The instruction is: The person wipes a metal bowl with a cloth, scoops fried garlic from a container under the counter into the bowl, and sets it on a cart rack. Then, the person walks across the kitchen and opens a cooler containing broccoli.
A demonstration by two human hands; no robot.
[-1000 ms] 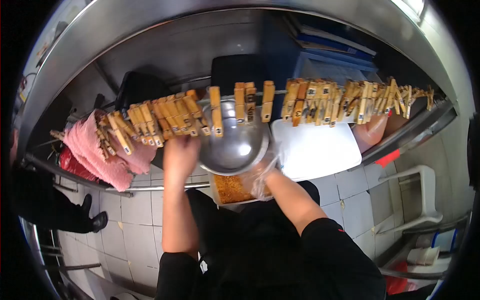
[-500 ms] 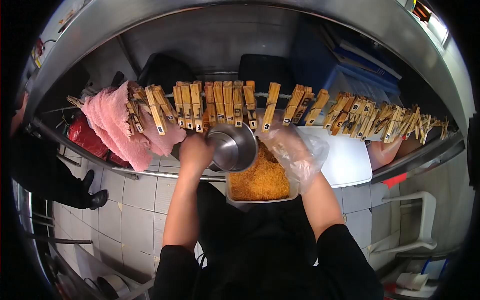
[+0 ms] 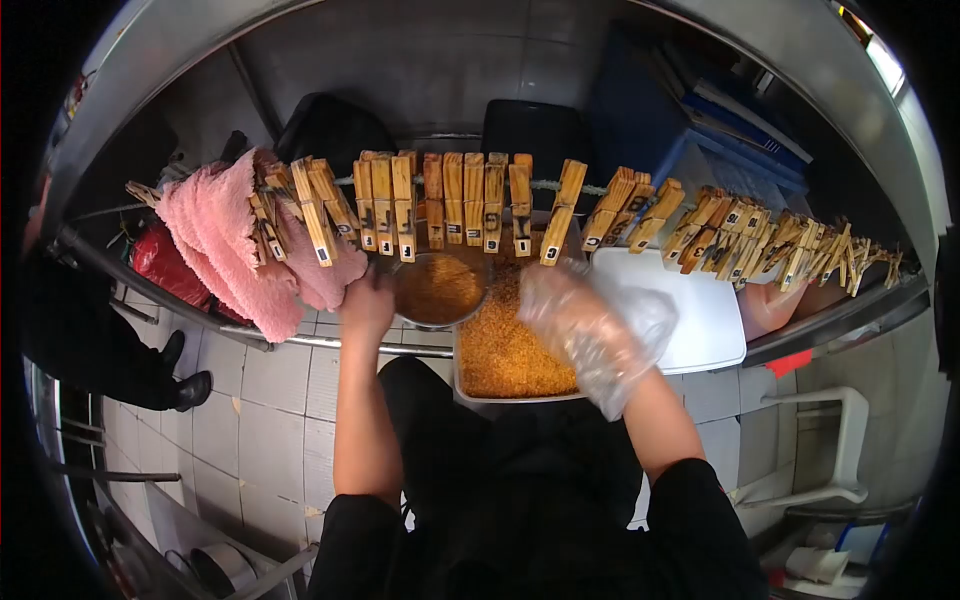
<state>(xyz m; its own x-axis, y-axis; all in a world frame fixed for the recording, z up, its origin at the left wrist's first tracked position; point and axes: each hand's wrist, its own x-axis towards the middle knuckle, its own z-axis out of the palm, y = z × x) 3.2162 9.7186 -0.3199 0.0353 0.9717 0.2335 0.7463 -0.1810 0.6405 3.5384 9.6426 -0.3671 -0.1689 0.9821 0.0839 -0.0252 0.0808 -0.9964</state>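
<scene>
Near one o'clock, a peg [image 3: 563,212] reads perhaps "C". Left hand [image 3: 367,305] holds the bowl [image 3: 438,290] mouth-up at nine; right hand [image 3: 588,322], grip I cannot tell. Tub [image 3: 500,399] runs twelve-to-six.

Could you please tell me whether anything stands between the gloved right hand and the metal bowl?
Nothing visible stands between the right hand and the metal bowl; orange crumbs in the tray lie below the gap. Clothespins overlap the bowl's far edge in this view, but I cannot tell their height above it.

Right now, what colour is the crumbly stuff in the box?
The crumbly stuff is golden orange-brown, seen best in the head view.
</scene>
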